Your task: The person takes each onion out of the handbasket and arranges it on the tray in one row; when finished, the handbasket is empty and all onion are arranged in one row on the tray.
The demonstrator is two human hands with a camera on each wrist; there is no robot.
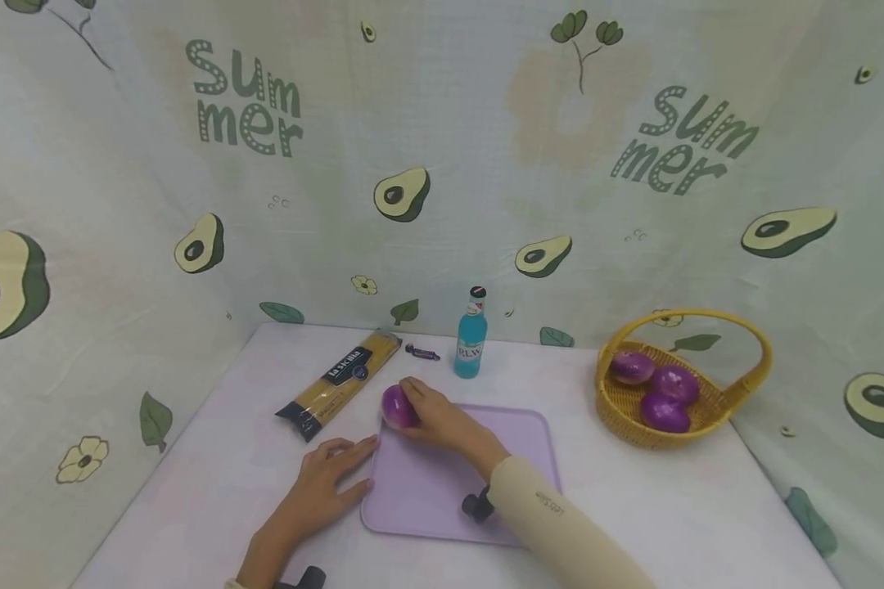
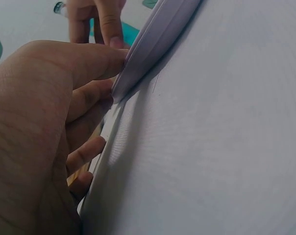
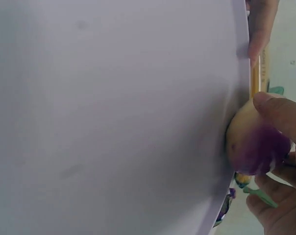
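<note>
My right hand grips a round purple-and-cream turnip at the far left corner of the lilac tray. In the right wrist view the thumb lies across the turnip's pale side, and the other fingers are behind it. Along the tray's left edge rests my left hand, its fingers fairly straight and spread. Thumb and fingertips touch the outer rim in the left wrist view. Several more purple turnips lie in a yellow wicker basket at the right.
A pasta packet lies slanted left of the tray. Behind the tray, a blue bottle stands upright, with a small wrapped candy to its left. Patterned cloth hangs behind the white table.
</note>
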